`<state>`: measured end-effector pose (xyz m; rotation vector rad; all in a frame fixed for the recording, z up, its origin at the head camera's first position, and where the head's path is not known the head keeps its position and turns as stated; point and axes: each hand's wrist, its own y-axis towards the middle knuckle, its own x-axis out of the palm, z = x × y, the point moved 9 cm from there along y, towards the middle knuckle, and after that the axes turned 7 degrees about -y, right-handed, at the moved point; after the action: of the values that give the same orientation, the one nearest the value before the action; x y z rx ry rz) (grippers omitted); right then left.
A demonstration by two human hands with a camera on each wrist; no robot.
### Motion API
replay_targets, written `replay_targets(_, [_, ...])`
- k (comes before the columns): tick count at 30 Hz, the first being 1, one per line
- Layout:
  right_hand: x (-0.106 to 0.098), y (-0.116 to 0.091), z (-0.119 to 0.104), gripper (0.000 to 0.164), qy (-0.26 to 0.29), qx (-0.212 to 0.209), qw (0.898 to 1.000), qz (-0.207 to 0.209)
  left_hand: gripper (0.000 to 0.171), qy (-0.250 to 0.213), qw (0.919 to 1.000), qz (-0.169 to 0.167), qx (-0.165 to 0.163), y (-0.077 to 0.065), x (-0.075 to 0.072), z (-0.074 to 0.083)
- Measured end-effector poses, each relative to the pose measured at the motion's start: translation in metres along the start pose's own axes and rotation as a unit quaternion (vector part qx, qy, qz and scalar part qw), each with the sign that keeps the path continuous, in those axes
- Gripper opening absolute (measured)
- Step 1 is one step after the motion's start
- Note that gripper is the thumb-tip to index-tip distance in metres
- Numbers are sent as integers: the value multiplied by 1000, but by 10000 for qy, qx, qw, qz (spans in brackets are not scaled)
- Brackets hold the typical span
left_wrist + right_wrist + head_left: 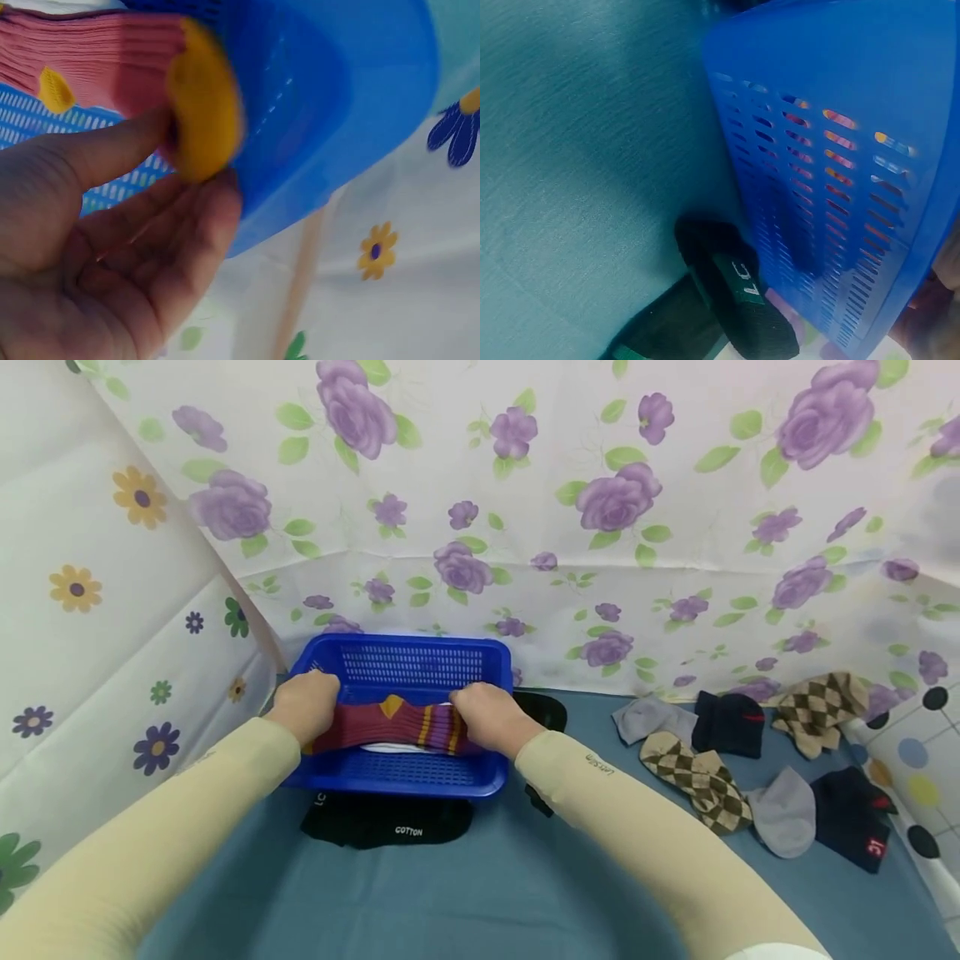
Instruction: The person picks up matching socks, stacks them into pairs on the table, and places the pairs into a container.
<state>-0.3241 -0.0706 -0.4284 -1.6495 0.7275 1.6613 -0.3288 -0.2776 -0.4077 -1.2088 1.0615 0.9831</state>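
Note:
A maroon sock (375,727) with a yellow heel, a yellow toe and yellow and purple stripes stretches sideways inside the blue plastic basket (405,787). My left hand (307,703) pinches its yellow toe end between thumb and fingers; the left wrist view shows this toe (206,105) slightly blurred. At the striped end, my right hand (491,714) grips the sock, and only a sliver of that hand shows in the right wrist view, behind the basket wall (832,187). Under the maroon sock lies a white piece of fabric (397,748), partly covered.
A black sock (390,822) lettered COTTON lies at the basket's front, and another black sock (551,710) at its right. Farther right on the blue-green cloth are grey socks (783,814), dark navy socks (727,724) and brown checkered socks (697,781). Floral sheets (525,610) rise behind.

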Motion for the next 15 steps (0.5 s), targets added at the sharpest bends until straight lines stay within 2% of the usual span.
replay_targets(4, [-2,0,-5,34,-92,-208,9997,124,9,353,9991,154,164,4,-1,9])
replay_targets(9, [6,-2,-10,29,-184,-323,9989,-299,7,189,9991,-243,306,4,6,17])
replay_targets(12, [13,-4,-12,26,-323,-336,9970,-618,8,108,9988,-395,283,4,12,15])
replay_targets(15, [17,-5,-14,26,-398,-344,9957,-765,10,50,9981,-515,320,3,20,12])
